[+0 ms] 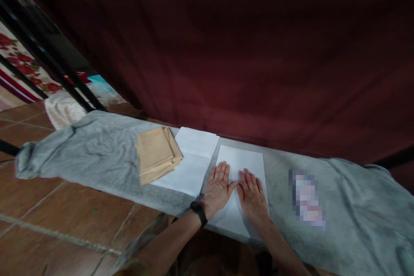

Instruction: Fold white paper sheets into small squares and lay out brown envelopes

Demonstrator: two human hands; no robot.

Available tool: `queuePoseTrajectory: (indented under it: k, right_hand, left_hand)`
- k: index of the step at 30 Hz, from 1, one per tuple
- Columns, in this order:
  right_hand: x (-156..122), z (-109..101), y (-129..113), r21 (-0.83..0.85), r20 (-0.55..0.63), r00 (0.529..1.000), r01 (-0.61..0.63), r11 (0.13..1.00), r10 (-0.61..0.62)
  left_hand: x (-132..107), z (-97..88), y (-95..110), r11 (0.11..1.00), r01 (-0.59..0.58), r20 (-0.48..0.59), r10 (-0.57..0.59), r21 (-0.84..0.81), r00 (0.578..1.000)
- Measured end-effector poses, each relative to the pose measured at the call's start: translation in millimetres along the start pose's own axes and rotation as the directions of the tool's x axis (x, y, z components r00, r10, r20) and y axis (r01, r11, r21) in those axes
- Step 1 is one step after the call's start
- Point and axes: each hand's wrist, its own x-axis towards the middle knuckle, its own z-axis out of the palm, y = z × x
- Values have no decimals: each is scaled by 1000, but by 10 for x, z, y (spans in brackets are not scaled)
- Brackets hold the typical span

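Observation:
A white sheet of paper (241, 155) lies flat on a grey cloth, with both of my hands spread on top of it. My left hand (218, 189), a black band on its wrist, presses the left half of the sheet, fingers stretched out. On the right half, my right hand (252, 194) rests palm down, its fingers extended too. The thumbs come close together near the middle. Left of the sheet is a stack of white paper (197, 151), partly covered by a pile of brown envelopes (157, 151).
The grey cloth (97, 151) covers a long, narrow surface. A pixelated object (307, 200) lies on it at the right. A dark red curtain (226, 51) hangs just behind. Black metal bars (58, 60) stand at the left, above a tiled floor (42, 211).

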Motion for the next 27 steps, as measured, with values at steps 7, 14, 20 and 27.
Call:
queuePoseTrajectory:
  k: [7,14,20,27]
  right_hand:
    - [-70,-45,160,-31,-100,987,-126,991,123]
    - [-90,-87,193,11,-160,975,-155,988,154]
    - [-1,-99,45,41,-44,997,-60,997,62]
    - [-3,-103,35,14,-12,996,-85,996,85]
  left_hand:
    - [-20,7,-39,997,68,3,-68,24,998]
    - [-14,-13,1,997,70,-21,-69,43,997]
    - [3,-51,90,999,8,-12,-8,33,1000]
    - [-18,13,69,999,31,33,-32,34,999]
